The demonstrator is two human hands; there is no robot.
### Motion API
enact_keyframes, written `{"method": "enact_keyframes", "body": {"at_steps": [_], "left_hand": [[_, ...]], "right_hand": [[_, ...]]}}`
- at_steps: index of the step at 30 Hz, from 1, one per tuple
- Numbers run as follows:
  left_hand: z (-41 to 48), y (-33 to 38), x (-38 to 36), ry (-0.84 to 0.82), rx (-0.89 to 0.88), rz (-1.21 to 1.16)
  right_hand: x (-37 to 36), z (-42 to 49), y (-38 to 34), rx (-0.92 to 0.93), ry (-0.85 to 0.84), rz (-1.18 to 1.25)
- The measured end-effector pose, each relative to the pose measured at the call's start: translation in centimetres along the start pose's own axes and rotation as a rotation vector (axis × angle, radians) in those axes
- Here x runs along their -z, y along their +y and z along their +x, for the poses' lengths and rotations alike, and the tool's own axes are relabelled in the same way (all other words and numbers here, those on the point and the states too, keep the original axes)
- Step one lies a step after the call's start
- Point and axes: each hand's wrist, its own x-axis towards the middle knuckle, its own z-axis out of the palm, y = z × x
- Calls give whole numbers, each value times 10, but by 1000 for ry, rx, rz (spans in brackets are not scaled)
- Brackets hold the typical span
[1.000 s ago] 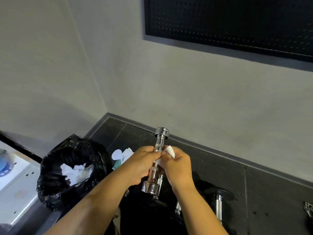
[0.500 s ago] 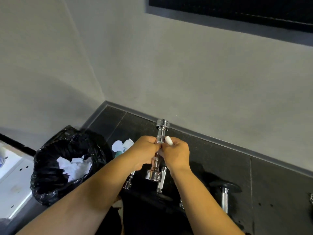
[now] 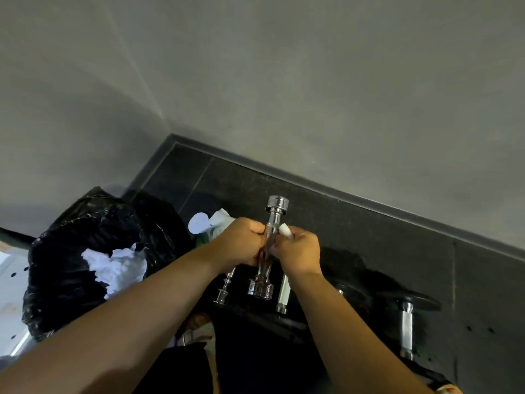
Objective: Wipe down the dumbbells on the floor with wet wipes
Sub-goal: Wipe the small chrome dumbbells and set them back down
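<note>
Both hands grip one knurled chrome dumbbell bar (image 3: 270, 240): left hand (image 3: 241, 243) closed round it, right hand (image 3: 298, 251) pinching a white wet wipe (image 3: 285, 231) against it; black bin bag (image 3: 56, 265) of crumpled wipes beside

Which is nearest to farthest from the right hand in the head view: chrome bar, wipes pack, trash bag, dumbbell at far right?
1. Chrome bar, gripped beside the right hand.
2. Wipes pack, just past the left hand.
3. Dumbbell, lower right on the floor.
4. Trash bag, far left.
</note>
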Motion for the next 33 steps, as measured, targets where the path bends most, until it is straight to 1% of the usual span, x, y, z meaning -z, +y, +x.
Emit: {"method": "enact_keyframes", "body": {"at_steps": [2,7,13,18,24,29,33], "left_hand": [[13,-10,4,-33,-19,34],[59,-53,9,7,39,88],[100,-101,10,11,129,66],[127,-138,11,0,183,31],[164,-193,8,14,220,58],[190,-238,2,10,218,34],[207,-259,0,15,239,40]], "right_hand": [[-10,16,14,-44,-9,19],[-32,49,51,-124,-25,19],[-59,80,97,-200,-38,10],[-75,99,127,-246,-12,31],[-97,123,171,-342,-10,69],[-107,141,201,-394,-7,63],[-114,156,217,-460,-21,68]]}}
